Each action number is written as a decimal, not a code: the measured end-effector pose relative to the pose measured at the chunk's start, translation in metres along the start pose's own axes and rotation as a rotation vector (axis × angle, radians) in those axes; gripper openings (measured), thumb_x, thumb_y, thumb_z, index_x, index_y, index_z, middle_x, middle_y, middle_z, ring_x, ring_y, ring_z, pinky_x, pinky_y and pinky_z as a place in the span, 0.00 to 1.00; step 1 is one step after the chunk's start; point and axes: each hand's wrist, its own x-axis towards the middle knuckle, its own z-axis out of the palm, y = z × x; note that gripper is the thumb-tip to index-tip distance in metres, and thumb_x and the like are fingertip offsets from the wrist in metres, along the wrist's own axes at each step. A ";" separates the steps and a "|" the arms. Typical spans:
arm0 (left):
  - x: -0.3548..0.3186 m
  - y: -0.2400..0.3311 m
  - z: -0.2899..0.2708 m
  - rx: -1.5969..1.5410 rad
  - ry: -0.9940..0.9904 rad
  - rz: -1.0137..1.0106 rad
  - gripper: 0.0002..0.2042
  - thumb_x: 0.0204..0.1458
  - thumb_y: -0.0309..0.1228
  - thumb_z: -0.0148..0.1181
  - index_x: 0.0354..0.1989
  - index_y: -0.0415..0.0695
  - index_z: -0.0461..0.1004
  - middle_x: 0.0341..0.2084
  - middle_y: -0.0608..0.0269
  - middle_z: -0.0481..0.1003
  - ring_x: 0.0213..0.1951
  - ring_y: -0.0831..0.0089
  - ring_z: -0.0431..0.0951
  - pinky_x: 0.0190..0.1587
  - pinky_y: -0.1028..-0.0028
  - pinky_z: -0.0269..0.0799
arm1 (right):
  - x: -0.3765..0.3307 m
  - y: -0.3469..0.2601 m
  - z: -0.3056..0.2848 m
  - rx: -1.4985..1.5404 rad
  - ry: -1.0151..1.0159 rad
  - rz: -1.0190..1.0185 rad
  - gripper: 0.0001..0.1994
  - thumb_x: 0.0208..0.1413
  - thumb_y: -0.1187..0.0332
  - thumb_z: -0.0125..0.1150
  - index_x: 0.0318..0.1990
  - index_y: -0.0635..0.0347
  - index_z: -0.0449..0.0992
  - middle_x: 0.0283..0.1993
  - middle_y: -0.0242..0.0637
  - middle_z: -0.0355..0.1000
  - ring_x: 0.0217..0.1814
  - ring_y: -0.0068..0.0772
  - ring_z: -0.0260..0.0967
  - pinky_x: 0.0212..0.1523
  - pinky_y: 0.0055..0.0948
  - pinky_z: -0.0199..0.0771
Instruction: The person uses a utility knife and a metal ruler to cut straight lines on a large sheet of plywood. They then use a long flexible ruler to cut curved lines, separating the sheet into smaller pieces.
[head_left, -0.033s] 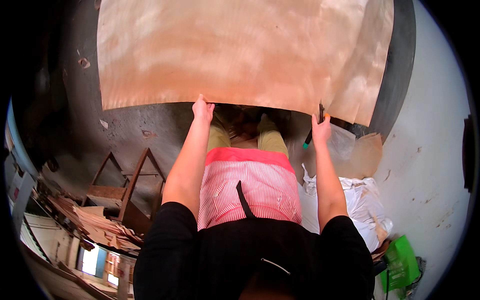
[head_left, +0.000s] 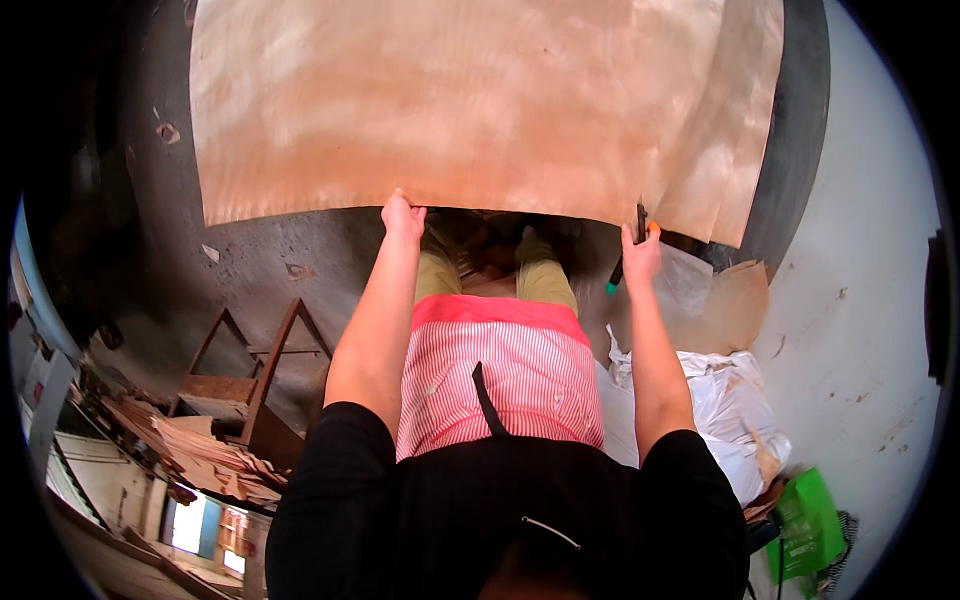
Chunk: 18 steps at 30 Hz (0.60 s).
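1. A large thin sheet spreads across the 12 o'clock area, over the floor.
2. The left hand meets the sheet's near edge at 11 o'clock.
3. The right hand meets that edge at 1 o'clock, with a slim tool in it.
4. A wooden stand sits at 9 o'clock.
5. Stacked scraps lie at 8 o'clock.
6. A sack rests at 3 o'clock; a bag at 4 o'clock.
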 end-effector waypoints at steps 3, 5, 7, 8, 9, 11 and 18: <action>0.008 -0.004 0.018 0.041 0.123 0.089 0.11 0.50 0.30 0.48 0.41 0.42 0.65 0.37 0.57 0.69 0.39 0.58 0.71 0.45 0.56 0.64 | -0.005 0.028 0.015 0.296 0.136 -0.046 0.28 0.41 0.52 0.62 0.47 0.59 0.64 0.33 0.43 0.72 0.36 0.46 0.70 0.38 0.39 0.67; 0.018 -0.003 0.020 0.127 0.184 0.098 0.11 0.46 0.28 0.50 0.39 0.45 0.66 0.38 0.58 0.71 0.41 0.58 0.71 0.41 0.53 0.68 | -0.006 0.066 0.044 0.502 0.300 -0.060 0.25 0.42 0.54 0.63 0.43 0.61 0.67 0.31 0.43 0.72 0.34 0.42 0.70 0.37 0.37 0.67; 0.031 -0.003 0.013 0.125 0.197 0.108 0.11 0.44 0.29 0.51 0.38 0.48 0.67 0.35 0.61 0.72 0.38 0.62 0.72 0.34 0.58 0.70 | -0.015 0.093 0.042 0.558 0.006 0.221 0.21 0.42 0.55 0.63 0.34 0.65 0.70 0.27 0.42 0.71 0.30 0.39 0.69 0.34 0.33 0.67; 0.022 -0.004 0.022 0.204 0.232 0.134 0.11 0.43 0.30 0.52 0.38 0.48 0.67 0.36 0.62 0.72 0.36 0.63 0.73 0.34 0.61 0.70 | -0.023 0.108 0.045 0.576 0.065 0.220 0.20 0.43 0.55 0.63 0.32 0.65 0.70 0.26 0.42 0.70 0.28 0.39 0.67 0.33 0.32 0.66; 0.033 -0.002 0.011 0.221 0.240 0.137 0.12 0.43 0.30 0.53 0.38 0.49 0.66 0.35 0.62 0.71 0.35 0.63 0.72 0.33 0.61 0.70 | -0.032 0.121 0.047 0.595 0.114 0.207 0.19 0.43 0.55 0.62 0.29 0.66 0.70 0.24 0.41 0.69 0.26 0.38 0.66 0.31 0.31 0.66; 0.037 0.000 0.011 0.258 0.327 0.142 0.11 0.43 0.29 0.51 0.38 0.50 0.66 0.31 0.63 0.71 0.31 0.64 0.72 0.29 0.63 0.70 | -0.046 0.154 0.052 0.493 0.127 0.354 0.19 0.43 0.56 0.62 0.31 0.65 0.70 0.24 0.42 0.69 0.27 0.38 0.66 0.32 0.34 0.65; 0.047 0.002 0.016 0.226 0.367 0.220 0.07 0.37 0.26 0.52 0.14 0.47 0.61 0.08 0.65 0.61 0.08 0.67 0.60 0.12 0.67 0.59 | -0.093 0.267 0.040 0.281 0.268 0.437 0.18 0.45 0.58 0.60 0.30 0.67 0.69 0.30 0.48 0.66 0.35 0.50 0.64 0.37 0.41 0.63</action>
